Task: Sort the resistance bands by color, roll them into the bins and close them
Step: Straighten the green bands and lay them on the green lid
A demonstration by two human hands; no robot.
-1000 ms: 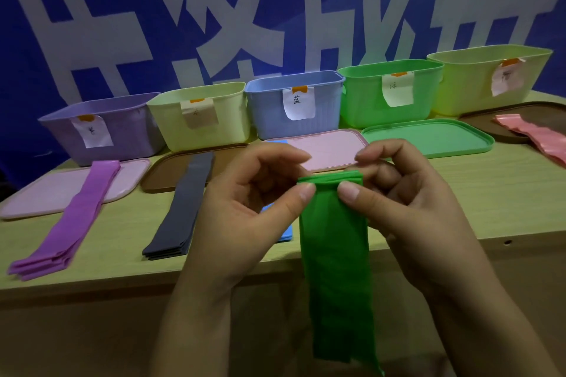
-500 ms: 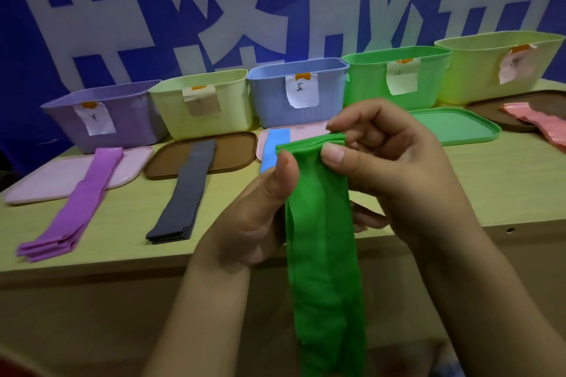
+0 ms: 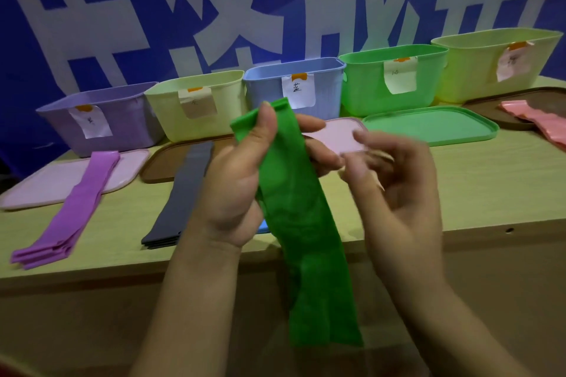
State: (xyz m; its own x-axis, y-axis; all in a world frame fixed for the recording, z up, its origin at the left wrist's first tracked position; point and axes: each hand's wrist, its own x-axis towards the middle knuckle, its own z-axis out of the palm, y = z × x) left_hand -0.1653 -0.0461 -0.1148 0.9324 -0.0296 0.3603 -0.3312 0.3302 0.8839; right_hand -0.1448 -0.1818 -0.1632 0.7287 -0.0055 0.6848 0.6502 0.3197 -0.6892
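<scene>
One green band point(image 3: 301, 223): held upright in front of the table edge, its top end near the blue bin's label in the view, its lower end hanging free below the table edge.
Left hand point(image 3: 235, 190): grips the green band near its top, thumb pressed on the front face, fingers wrapped behind and showing past the band's right edge.
Right hand point(image 3: 395, 190): just right of the band, blurred, fingers loosely curled and holding nothing; whether a fingertip touches the left hand's fingers cannot be told.
Bins: five in a row at the back of the table, each with a paper label: purple bin point(image 3: 104, 125), pale yellow bin point(image 3: 199, 104), blue bin point(image 3: 294, 86), green bin point(image 3: 395, 79), and a second yellow bin point(image 3: 493, 64) at far right. All stand open.
Lids: lying flat in front of the bins: pink lid point(image 3: 46, 184), brown lid point(image 3: 162, 162), another pink lid point(image 3: 343, 138) partly behind the hands, green lid point(image 3: 428, 125), dark brown lid point(image 3: 514, 107).
Purple bands point(image 3: 73, 208): stacked, running from the left pink lid onto the table.
Dark grey bands point(image 3: 180, 199): stacked, from the brown lid toward the table edge.
Blue band point(image 3: 263, 227): only a sliver shows beneath the left hand.
Pink bands point(image 3: 539, 119): at far right, lying across the dark brown lid.
Table point(image 3: 490, 187): light wood.
Backdrop point(image 3: 92, 9): blue with large white characters.
</scene>
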